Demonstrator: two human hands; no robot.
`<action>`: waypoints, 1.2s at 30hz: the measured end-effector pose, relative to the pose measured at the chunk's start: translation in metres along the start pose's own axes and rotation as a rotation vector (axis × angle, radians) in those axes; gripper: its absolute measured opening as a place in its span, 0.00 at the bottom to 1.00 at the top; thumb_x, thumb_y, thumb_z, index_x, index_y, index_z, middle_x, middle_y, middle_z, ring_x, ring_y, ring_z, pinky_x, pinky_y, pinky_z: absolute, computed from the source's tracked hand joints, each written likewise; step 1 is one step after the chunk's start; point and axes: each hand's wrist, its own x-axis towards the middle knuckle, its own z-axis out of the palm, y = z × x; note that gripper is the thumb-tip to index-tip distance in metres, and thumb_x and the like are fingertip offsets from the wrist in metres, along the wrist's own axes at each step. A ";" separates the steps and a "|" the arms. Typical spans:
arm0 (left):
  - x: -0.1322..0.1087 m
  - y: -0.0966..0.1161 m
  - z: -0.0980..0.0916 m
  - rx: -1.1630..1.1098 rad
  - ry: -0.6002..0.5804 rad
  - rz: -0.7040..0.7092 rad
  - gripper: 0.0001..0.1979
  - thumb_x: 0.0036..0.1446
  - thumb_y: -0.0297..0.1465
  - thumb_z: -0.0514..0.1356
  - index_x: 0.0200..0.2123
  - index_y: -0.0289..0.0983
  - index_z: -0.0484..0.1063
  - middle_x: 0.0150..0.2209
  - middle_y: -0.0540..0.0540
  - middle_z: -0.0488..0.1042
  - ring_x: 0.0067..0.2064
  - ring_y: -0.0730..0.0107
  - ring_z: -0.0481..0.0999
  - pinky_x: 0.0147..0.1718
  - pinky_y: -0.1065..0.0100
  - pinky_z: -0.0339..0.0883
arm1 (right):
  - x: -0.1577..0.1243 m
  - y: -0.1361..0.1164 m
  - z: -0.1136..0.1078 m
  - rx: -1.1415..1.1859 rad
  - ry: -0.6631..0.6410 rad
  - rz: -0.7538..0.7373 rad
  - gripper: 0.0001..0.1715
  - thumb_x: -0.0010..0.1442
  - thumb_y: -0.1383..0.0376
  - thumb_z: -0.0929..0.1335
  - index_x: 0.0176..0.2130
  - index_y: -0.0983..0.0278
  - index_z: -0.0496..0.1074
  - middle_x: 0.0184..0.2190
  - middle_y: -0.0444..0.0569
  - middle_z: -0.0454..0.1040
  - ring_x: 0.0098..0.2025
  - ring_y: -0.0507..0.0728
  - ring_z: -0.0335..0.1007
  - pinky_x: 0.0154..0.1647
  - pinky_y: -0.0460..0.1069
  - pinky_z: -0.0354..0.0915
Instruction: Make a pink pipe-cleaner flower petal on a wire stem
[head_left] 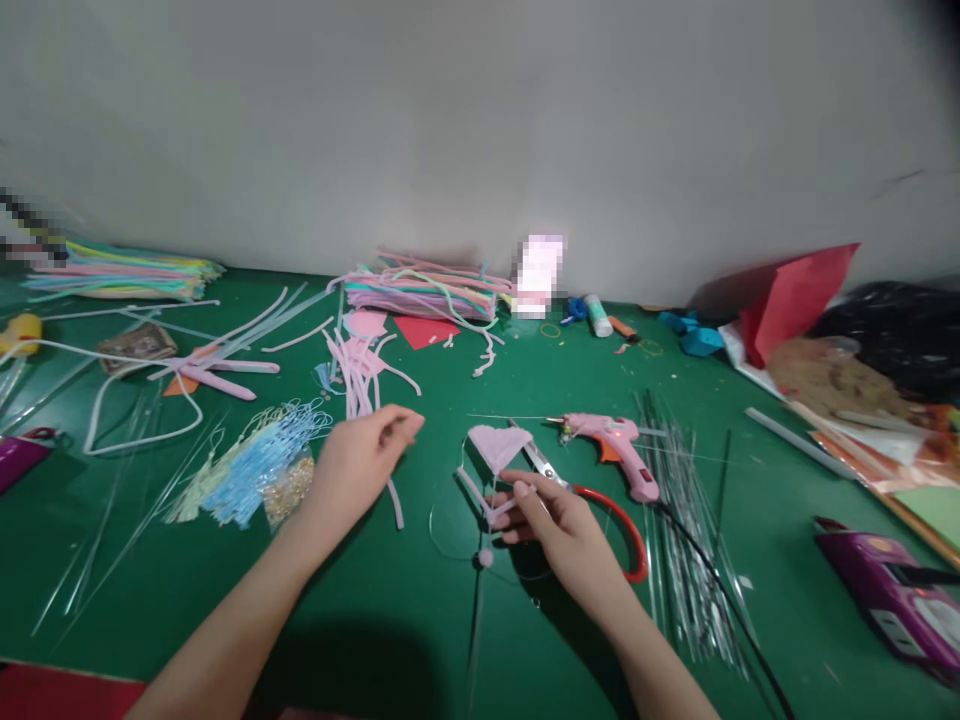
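Note:
My right hand rests on the green table, its fingers pinched on a small pink pipe-cleaner piece with a fan-shaped top and a little pompom hanging below. Red-handled scissors lie just beyond this hand. My left hand hovers to the left with its fingers curled together over loose pink pipe-cleaner strips; nothing shows in it. A pink hot glue gun lies to the right of the scissors, its black cord trailing toward me.
Pastel pipe-cleaner stacks lie at the back by the wall, with another bundle at far left. Blue tassels are left of my left hand. Thin clear rods lie on the right, along with a purple device and red paper.

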 end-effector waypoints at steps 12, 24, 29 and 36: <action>0.046 -0.005 -0.007 0.746 -0.098 -0.147 0.10 0.52 0.26 0.55 0.33 0.31 0.77 0.36 0.29 0.77 0.39 0.43 0.78 0.31 0.60 0.67 | -0.001 0.013 0.006 -0.753 0.262 -0.427 0.19 0.63 0.58 0.62 0.46 0.69 0.72 0.35 0.55 0.76 0.32 0.58 0.73 0.33 0.52 0.69; 0.026 0.005 -0.050 0.299 -0.156 -0.015 0.08 0.51 0.33 0.53 0.23 0.38 0.65 0.25 0.47 0.69 0.28 0.65 0.68 0.25 0.69 0.55 | -0.004 0.013 0.000 -0.722 0.316 -0.540 0.15 0.62 0.62 0.62 0.44 0.66 0.72 0.41 0.57 0.75 0.44 0.61 0.71 0.46 0.57 0.67; -0.001 0.022 -0.053 -0.115 -0.616 0.135 0.09 0.56 0.37 0.55 0.29 0.38 0.68 0.25 0.53 0.65 0.26 0.74 0.61 0.24 0.74 0.54 | -0.013 -0.007 0.004 -0.324 0.217 -0.284 0.19 0.61 0.53 0.65 0.41 0.65 0.74 0.33 0.52 0.76 0.34 0.57 0.71 0.36 0.52 0.67; -0.007 0.035 -0.011 -0.174 -0.910 0.255 0.07 0.54 0.33 0.57 0.29 0.36 0.70 0.25 0.53 0.68 0.26 0.76 0.63 0.25 0.74 0.56 | -0.022 -0.027 0.013 0.152 -0.116 -0.035 0.18 0.56 0.52 0.70 0.34 0.65 0.74 0.23 0.44 0.72 0.23 0.49 0.66 0.24 0.44 0.63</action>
